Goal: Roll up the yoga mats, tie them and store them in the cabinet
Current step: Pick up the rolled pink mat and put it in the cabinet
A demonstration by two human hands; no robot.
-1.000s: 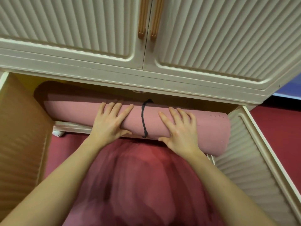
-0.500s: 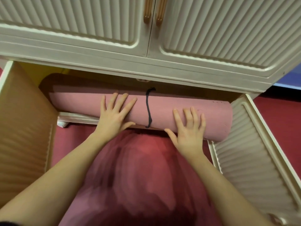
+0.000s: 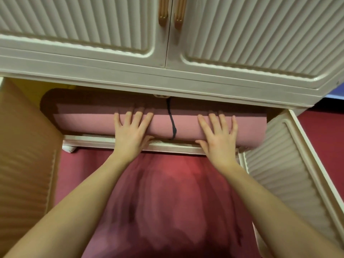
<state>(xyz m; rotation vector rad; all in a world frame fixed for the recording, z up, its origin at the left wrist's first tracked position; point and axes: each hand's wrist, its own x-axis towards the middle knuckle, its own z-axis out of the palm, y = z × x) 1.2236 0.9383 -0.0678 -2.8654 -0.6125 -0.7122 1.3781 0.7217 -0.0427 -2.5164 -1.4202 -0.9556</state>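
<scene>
A rolled pink yoga mat (image 3: 87,122) lies crosswise in the lower opening of the cream cabinet (image 3: 167,82). A black cord (image 3: 172,123) is tied around its middle. My left hand (image 3: 133,133) presses flat on the roll just left of the cord, fingers straight. My right hand (image 3: 218,136) presses flat on it to the right of the cord. The mat's back half sits in shadow under the cabinet's rail. Its right end (image 3: 260,133) reaches the opening's right edge.
Both lower doors stand swung out: the left door (image 3: 24,155) and the ribbed right door (image 3: 283,164). The two upper doors with wooden handles (image 3: 171,13) are closed. Red floor (image 3: 167,192) lies below, with a blurred pink mass near me.
Both hands have pushed the rolled mat farther back into the cabinet; its right end has swung in toward the opening. My right hand has slid to the right along the roll.
</scene>
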